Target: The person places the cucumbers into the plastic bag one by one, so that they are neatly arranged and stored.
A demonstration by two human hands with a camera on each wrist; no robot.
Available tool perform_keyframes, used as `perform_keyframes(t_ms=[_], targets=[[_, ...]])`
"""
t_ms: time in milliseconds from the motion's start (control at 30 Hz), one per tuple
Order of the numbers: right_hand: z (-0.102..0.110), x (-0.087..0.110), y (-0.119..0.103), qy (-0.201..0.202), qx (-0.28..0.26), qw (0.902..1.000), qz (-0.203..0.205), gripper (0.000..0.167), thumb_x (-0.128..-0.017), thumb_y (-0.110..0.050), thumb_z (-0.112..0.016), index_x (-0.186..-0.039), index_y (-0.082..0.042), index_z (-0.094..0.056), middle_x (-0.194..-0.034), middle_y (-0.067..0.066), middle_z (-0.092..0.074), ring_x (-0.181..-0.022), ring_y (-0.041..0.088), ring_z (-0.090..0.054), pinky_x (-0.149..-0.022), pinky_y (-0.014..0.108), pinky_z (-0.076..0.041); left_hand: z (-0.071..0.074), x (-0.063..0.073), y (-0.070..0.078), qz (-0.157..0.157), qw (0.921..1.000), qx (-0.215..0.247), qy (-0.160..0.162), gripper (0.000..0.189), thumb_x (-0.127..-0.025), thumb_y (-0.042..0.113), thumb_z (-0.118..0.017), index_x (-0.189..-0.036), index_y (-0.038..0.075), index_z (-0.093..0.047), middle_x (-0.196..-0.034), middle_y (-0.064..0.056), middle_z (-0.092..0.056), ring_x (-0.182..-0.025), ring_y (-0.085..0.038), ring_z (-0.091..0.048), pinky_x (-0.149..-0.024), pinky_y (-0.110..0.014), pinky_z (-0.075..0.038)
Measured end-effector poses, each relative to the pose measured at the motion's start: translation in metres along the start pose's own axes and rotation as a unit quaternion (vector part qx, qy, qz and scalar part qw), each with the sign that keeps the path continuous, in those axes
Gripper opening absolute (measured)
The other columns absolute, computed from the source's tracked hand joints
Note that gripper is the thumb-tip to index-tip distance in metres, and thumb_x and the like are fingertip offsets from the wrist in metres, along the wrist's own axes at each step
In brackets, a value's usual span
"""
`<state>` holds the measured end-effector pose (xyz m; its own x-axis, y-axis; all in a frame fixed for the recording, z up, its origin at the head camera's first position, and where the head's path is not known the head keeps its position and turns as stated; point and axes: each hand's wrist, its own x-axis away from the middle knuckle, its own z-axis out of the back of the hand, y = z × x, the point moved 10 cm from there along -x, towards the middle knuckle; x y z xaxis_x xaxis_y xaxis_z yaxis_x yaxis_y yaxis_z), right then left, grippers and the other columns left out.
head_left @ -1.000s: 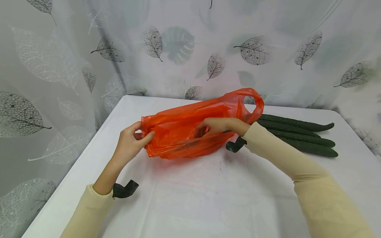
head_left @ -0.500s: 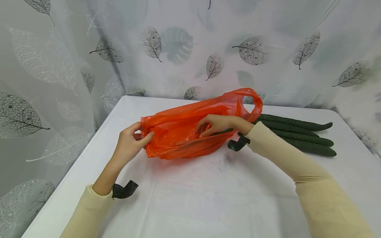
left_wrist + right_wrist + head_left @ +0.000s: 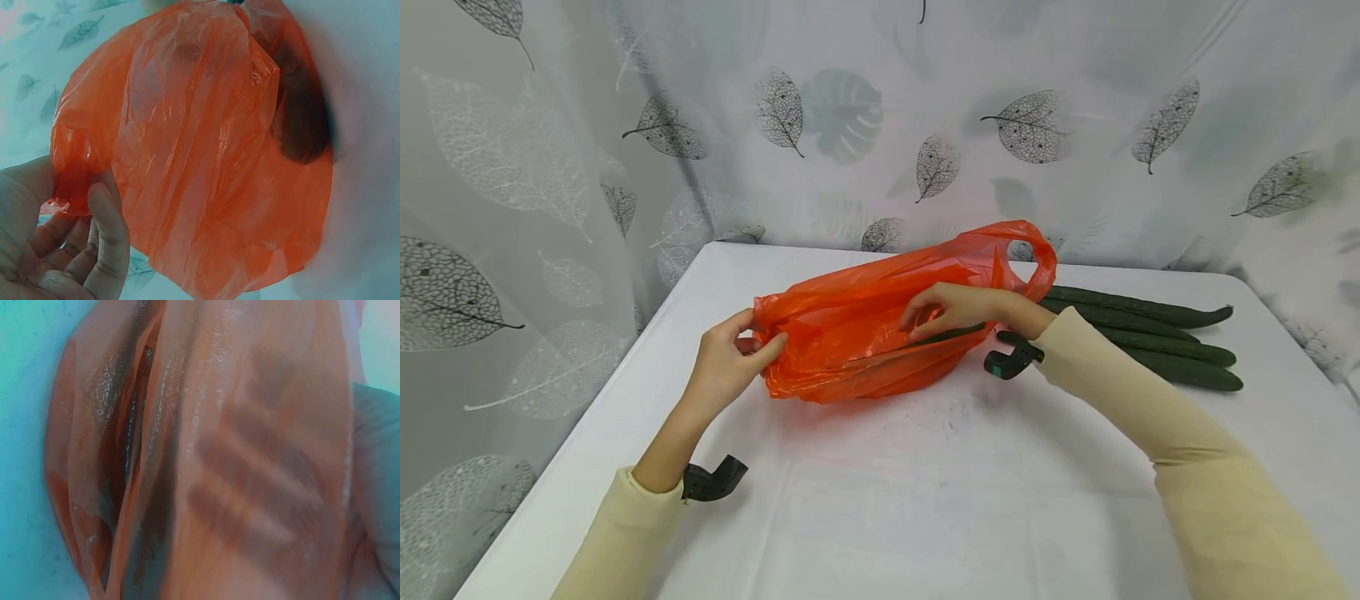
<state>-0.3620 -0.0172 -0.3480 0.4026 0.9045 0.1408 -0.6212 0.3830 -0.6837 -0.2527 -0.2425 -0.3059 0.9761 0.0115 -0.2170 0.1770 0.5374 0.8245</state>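
An orange-red plastic bag (image 3: 850,308) lies on its side across the table, its mouth towards the right. My left hand (image 3: 726,358) pinches the bag's gathered left end between thumb and fingers. In the left wrist view, a dark rounded cucumber end (image 3: 303,125) shows through the film. My right hand (image 3: 951,308) is in the bag's mouth, fingers loosely bent, above a strip of green cucumber (image 3: 951,335), with nothing seen in its grasp. Through the film in the right wrist view, its fingers (image 3: 250,456) look spread and blurred.
Several long cucumbers (image 3: 1157,337) lie side by side at the right, partly behind the right forearm and bag. The bag's loop handle (image 3: 1045,262) stands up near them. A leaf-printed curtain (image 3: 880,125) hangs behind the white table (image 3: 895,517).
My right hand has drawn a little up and to the right in the bag's mouth, leaving more of the inner cucumber in sight. The left hand keeps its pinch in place.
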Motion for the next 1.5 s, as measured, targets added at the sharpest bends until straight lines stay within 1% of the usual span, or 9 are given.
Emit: perform_keyframes(t_ms=[333,600,833,967,1133,1267,1400,1433,1500], targets=[[0.015,0.019,0.001,0.037,-0.019,0.9992,0.003,0.029,-0.09,-0.016,-0.071,-0.116,-0.004,-0.068,-0.109,0.008,-0.068,-0.098,0.018,-0.063,-0.09,0.035,-0.052,0.002,-0.002,-0.005,0.005,1.0,-0.003,0.003,0.037,-0.092,0.017,-0.068,-0.121,-0.003,-0.059,-0.107,-0.021,-0.061,-0.08,-0.028,-0.069,-0.064,-0.02,-0.055],[0.028,0.038,0.008,0.063,-0.014,0.9976,-0.026,0.034,-0.09,-0.021,-0.071,-0.12,-0.004,-0.066,-0.114,0.005,-0.066,-0.104,0.017,-0.06,-0.094,0.035,-0.05,0.002,-0.002,-0.005,0.004,0.9999,-0.01,0.001,0.037,-0.093,0.018,-0.067,-0.122,-0.003,-0.058,-0.109,-0.021,-0.061,-0.082,-0.03,-0.069,-0.065,-0.021,-0.056],[0.036,0.054,0.011,0.081,-0.039,0.9954,-0.034,0.032,-0.091,-0.021,-0.07,-0.119,-0.005,-0.066,-0.117,0.017,-0.064,-0.107,0.02,-0.061,-0.09,0.03,-0.052,0.003,-0.002,-0.003,-0.005,0.9999,-0.014,0.004,0.036,-0.093,0.017,-0.067,-0.121,-0.004,-0.058,-0.108,-0.021,-0.061,-0.081,-0.031,-0.069,-0.065,-0.02,-0.056],[0.041,0.062,0.011,0.097,-0.045,0.9938,-0.031,0.03,-0.091,-0.017,-0.07,-0.118,-0.005,-0.066,-0.116,0.019,-0.064,-0.106,0.02,-0.061,-0.089,0.029,-0.052,0.002,-0.002,-0.003,-0.004,0.9999,-0.014,0.002,0.036,-0.093,0.017,-0.067,-0.121,-0.004,-0.059,-0.108,-0.021,-0.061,-0.081,-0.03,-0.069,-0.064,-0.02,-0.056],[0.045,0.073,0.013,0.116,-0.041,0.9919,-0.03,0.029,-0.091,-0.017,-0.07,-0.117,-0.005,-0.067,-0.114,0.015,-0.065,-0.104,0.017,-0.062,-0.087,0.027,-0.053,0.002,-0.001,-0.002,-0.006,0.9999,-0.008,0.004,0.035,-0.092,0.016,-0.068,-0.119,-0.004,-0.06,-0.106,-0.021,-0.062,-0.078,-0.027,-0.069,-0.063,-0.018,-0.055],[0.047,0.081,0.011,0.131,-0.042,0.9904,-0.016,0.026,-0.091,-0.012,-0.069,-0.115,-0.002,-0.068,-0.111,0.011,-0.067,-0.102,0.016,-0.063,-0.087,0.028,-0.053,0.003,0.0,0.0,-0.011,0.9999,-0.003,0.008,0.033,-0.091,0.015,-0.069,-0.116,-0.004,-0.061,-0.105,-0.022,-0.062,-0.075,-0.023,-0.069,-0.061,-0.017,-0.053],[0.052,0.093,0.014,0.157,-0.053,0.9858,-0.024,0.023,-0.091,-0.011,-0.069,-0.113,-0.005,-0.07,-0.112,0.007,-0.067,-0.103,0.013,-0.062,-0.087,0.027,-0.053,0.003,-0.001,0.001,-0.016,0.9998,-0.004,0.01,0.031,-0.09,0.015,-0.07,-0.114,-0.004,-0.061,-0.103,-0.021,-0.062,-0.073,-0.02,-0.068,-0.06,-0.017,-0.053],[0.052,0.096,0.015,0.163,-0.059,0.9845,-0.027,0.023,-0.09,-0.012,-0.07,-0.112,-0.005,-0.07,-0.111,0.007,-0.067,-0.103,0.014,-0.062,-0.087,0.027,-0.053,0.003,-0.001,0.001,-0.017,0.9998,-0.005,0.01,0.031,-0.09,0.015,-0.069,-0.114,-0.004,-0.061,-0.102,-0.021,-0.061,-0.072,-0.019,-0.068,-0.06,-0.017,-0.053],[0.054,0.102,0.017,0.172,-0.075,0.9818,-0.029,0.023,-0.09,-0.012,-0.07,-0.112,-0.005,-0.07,-0.11,0.008,-0.068,-0.102,0.021,-0.064,-0.085,0.029,-0.055,0.003,-0.002,0.0,-0.019,0.9997,-0.009,0.01,0.031,-0.09,0.014,-0.069,-0.114,-0.004,-0.061,-0.101,-0.02,-0.061,-0.072,-0.019,-0.068,-0.06,-0.018,-0.054]])
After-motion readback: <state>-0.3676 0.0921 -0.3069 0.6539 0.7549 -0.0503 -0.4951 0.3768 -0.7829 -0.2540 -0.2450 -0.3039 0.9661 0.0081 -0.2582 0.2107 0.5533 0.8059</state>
